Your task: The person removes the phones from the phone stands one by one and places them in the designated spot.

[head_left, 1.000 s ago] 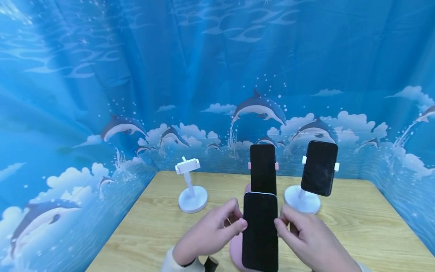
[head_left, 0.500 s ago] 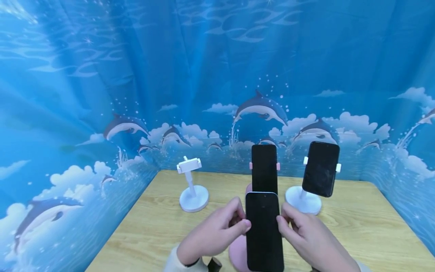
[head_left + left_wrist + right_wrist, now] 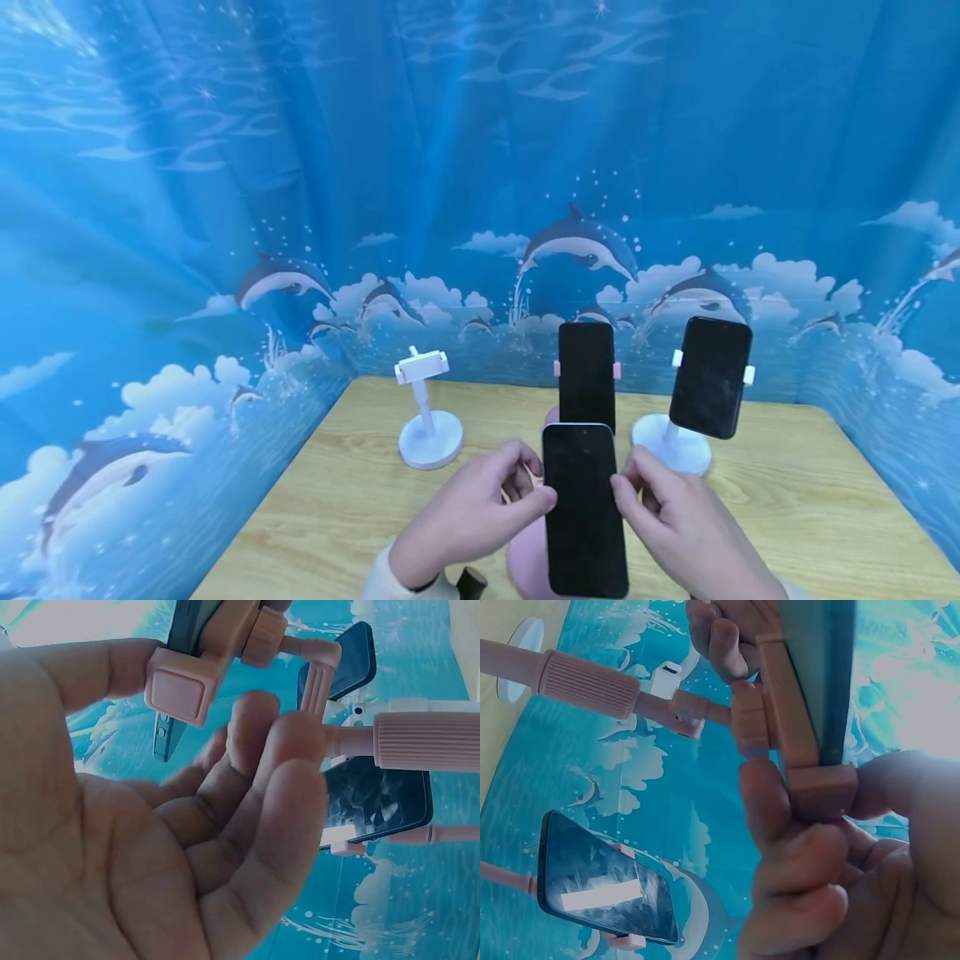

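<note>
A black-screened phone [image 3: 585, 517] stands upright in the clamp of a pink phone stand [image 3: 527, 558], facing me. My right hand [image 3: 678, 517] pinches the right end of the pink clamp [image 3: 821, 791] between thumb and index finger; its other fingers curl below. At the opposite end, my left hand [image 3: 480, 508] has its thumb on the clamp's side [image 3: 180, 686]. The left fingers [image 3: 292, 810] are loosely curled, with a gap between them and the clamp in the left wrist view. The stand's ribbed pink post [image 3: 427, 741] shows beyond them.
Behind is a second phone [image 3: 587, 367] in a pink clamp. At the right, a white stand [image 3: 675, 450] holds a third phone [image 3: 711, 377], tilted. A white phone stand [image 3: 429, 437] without a phone is at the left. A blue dolphin curtain [image 3: 480, 167] surrounds the wooden table [image 3: 337, 500].
The near phone has shifted slightly right in the head view. A gap has opened between my left index finger and the phone's edge; my right hand keeps its pinch.
</note>
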